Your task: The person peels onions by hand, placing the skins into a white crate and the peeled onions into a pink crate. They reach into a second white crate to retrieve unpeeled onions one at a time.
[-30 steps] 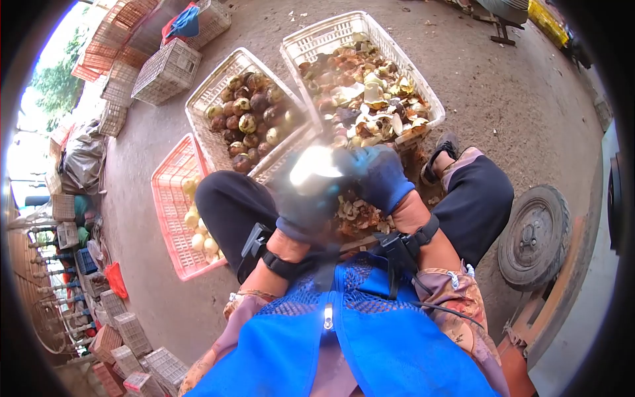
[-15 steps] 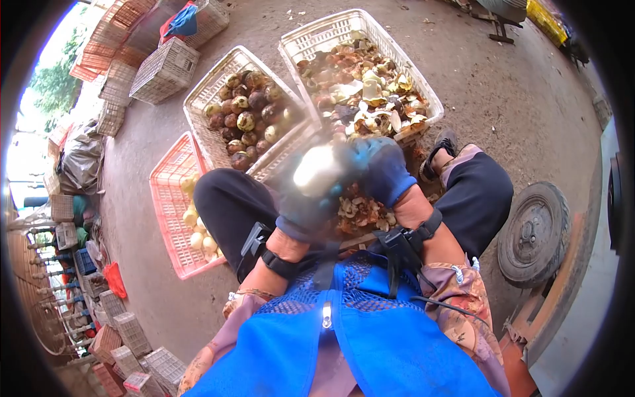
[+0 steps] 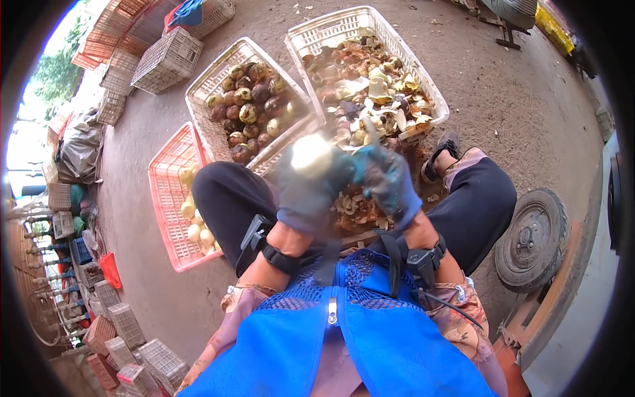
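A pale, smooth round piece of produce (image 3: 311,156) is gripped in my gloved left hand (image 3: 303,188), blurred by a smudge on the view. Close beside it on the right, my gloved right hand (image 3: 390,182) is closed around something thin whose tip points up; I cannot make it out clearly. Brown and greenish round produce (image 3: 248,114) fills part of a white crate (image 3: 198,122) beyond my left hand. Peelings (image 3: 380,89) lie in another white crate (image 3: 433,86) beyond my right hand. More peelings (image 3: 357,210) are below my hands.
At the left, a pink crate (image 3: 165,218) holds pale round produce (image 3: 194,232). My bent legs flank the work. A wheel (image 3: 532,239) lies at the right. Stacked crates (image 3: 167,61) stand at the upper left, with several more at the lower left.
My right hand has moved slightly right and down, away from the pale produce, and turned so its fingers show more. My left hand still holds the produce, now slightly higher.
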Demonstrator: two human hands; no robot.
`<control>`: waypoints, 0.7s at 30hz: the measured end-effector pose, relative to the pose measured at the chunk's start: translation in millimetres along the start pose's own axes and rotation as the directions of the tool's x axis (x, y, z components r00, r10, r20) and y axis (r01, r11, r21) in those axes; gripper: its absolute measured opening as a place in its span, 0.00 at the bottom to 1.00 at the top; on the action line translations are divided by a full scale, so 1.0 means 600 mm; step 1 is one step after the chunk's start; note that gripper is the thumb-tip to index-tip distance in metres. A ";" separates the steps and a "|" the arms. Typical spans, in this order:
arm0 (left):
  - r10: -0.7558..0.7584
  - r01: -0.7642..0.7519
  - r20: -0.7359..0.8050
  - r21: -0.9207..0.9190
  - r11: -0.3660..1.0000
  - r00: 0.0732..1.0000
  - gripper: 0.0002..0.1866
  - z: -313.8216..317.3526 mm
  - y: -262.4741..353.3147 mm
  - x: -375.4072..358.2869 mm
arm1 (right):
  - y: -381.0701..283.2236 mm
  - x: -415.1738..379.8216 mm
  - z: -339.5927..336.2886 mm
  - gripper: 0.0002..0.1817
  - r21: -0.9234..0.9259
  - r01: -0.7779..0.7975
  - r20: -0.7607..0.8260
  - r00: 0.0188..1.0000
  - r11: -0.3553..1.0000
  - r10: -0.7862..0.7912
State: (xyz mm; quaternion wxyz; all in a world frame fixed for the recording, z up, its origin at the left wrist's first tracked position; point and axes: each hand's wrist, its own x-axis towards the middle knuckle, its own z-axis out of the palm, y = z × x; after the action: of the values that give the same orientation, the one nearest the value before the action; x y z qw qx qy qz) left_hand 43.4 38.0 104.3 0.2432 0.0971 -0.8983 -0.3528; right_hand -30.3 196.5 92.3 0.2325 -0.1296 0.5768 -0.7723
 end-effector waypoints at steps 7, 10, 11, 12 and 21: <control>0.291 -0.262 -0.006 0.420 0.869 0.957 0.14 0.008 -0.010 0.002 | 0.048 -0.004 0.046 0.13 -0.085 -0.067 0.109 0.991 0.994 0.076; 0.295 -0.276 0.020 0.414 0.867 0.955 0.13 0.012 -0.020 -0.003 | 0.070 0.001 0.044 0.12 -0.128 0.187 0.152 0.974 0.974 -0.167; 0.290 -0.276 0.025 0.388 0.879 0.957 0.13 0.013 -0.023 -0.006 | 0.083 0.004 0.042 0.12 -0.126 0.183 0.153 0.975 0.975 -0.164; 0.285 -0.277 0.031 0.360 0.891 0.958 0.13 0.015 -0.024 -0.009 | 0.096 0.006 0.038 0.13 -0.126 0.192 0.160 0.972 0.973 -0.172; -0.261 0.245 0.045 -0.531 0.812 0.964 0.10 0.020 0.011 -0.002 | 0.022 -0.007 0.044 0.12 0.205 -0.124 0.049 0.992 0.971 0.116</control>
State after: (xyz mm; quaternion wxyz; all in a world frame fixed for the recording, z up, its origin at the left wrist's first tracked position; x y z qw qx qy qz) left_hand 38.1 50.0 100.6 0.2250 0.1499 -0.7407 -0.6151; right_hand -11.5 173.5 88.1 0.3015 -0.0837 0.4952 -0.8105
